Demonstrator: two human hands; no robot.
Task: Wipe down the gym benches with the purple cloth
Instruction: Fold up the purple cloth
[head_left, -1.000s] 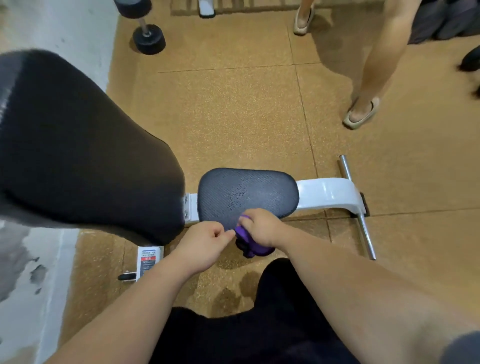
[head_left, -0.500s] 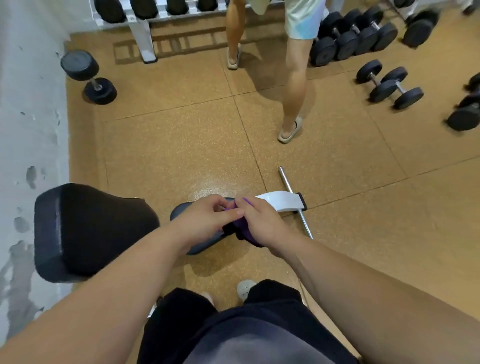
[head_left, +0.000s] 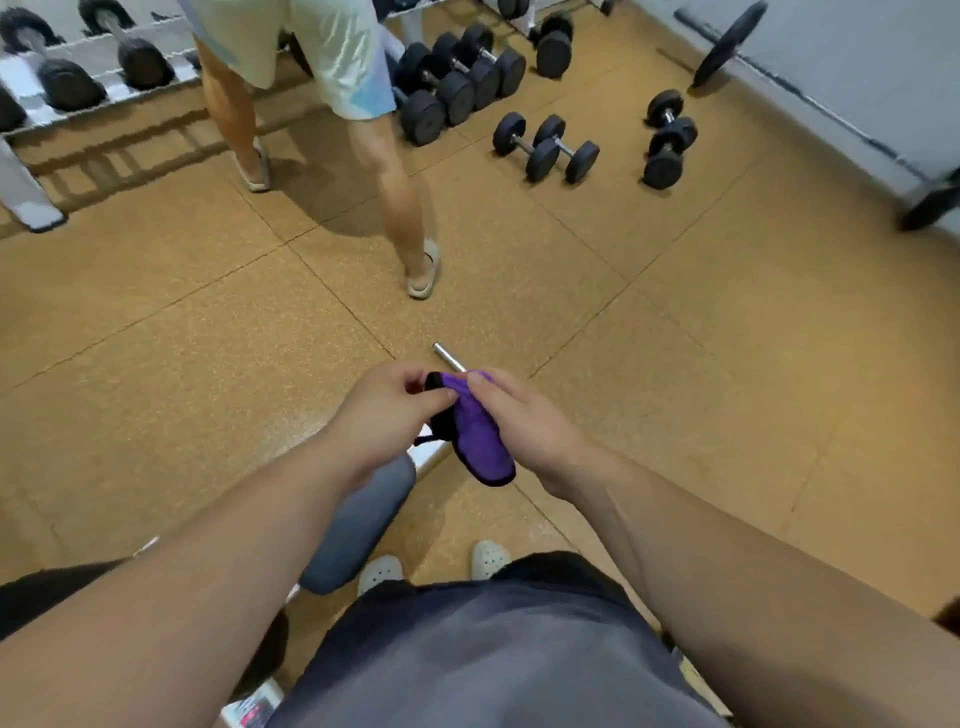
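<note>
The purple cloth (head_left: 478, 436), edged in black, hangs bunched in the air in front of me. My left hand (head_left: 387, 410) pinches its upper left corner. My right hand (head_left: 524, 415) grips its top right edge. Both hands are held well above the bench. The bench's dark seat pad (head_left: 358, 525) lies below my left forearm, mostly hidden by it. The bench's chrome foot bar (head_left: 448, 356) pokes out just beyond my hands.
Another person's legs (head_left: 384, 171) stand on the cork floor a step beyond the bench. Several black dumbbells (head_left: 545, 143) lie on the floor at the back right. A dumbbell rack (head_left: 78, 78) fills the back left. A loaded barbell (head_left: 831, 104) runs along the right wall.
The cloth was lifted off the seat pad and is now held up between both hands. My view rose and swung right, so the bench slid down under my arms.
</note>
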